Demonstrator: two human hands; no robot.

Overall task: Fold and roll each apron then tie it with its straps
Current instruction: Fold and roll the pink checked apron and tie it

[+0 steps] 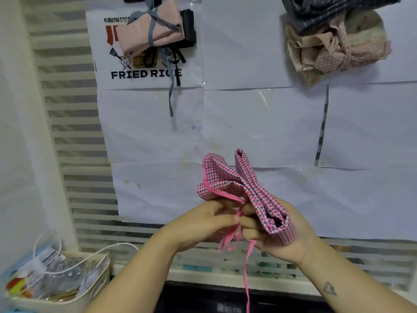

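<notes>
Gripping a folded pink checked apron (246, 188) in mid-air, you hold it just above the near edge of the work surface, well clear of the white paper sheets (259, 123) that cover it. Your right hand (277, 240) curls its fingers round the lower end of the bundle, whose layered folds fan upward and away from you. Your left hand (203, 224) sits close against the right and pinches the apron's pink strap (248, 267) between thumb and fingertips, right where it leaves the cloth. The strap loops loosely between the two hands, and one end hangs straight down past your right wrist toward the bottom of the frame. A small outlined tattoo (329, 289) shows on your right forearm.

At the far left of the surface lies a peach apron (151, 30), rolled and bound with a grey-blue strap (171, 93) that trails toward you over a sheet printed "FRIED RICE" (144, 74). A black bundle (189, 26) lies touching its right side. At the far right sits a loose pile of aprons (336, 46), beige dotted cloth under a grey striped one (327, 10). A cream basket (97, 283) at lower left holds packets and a white cable (74, 265).
</notes>
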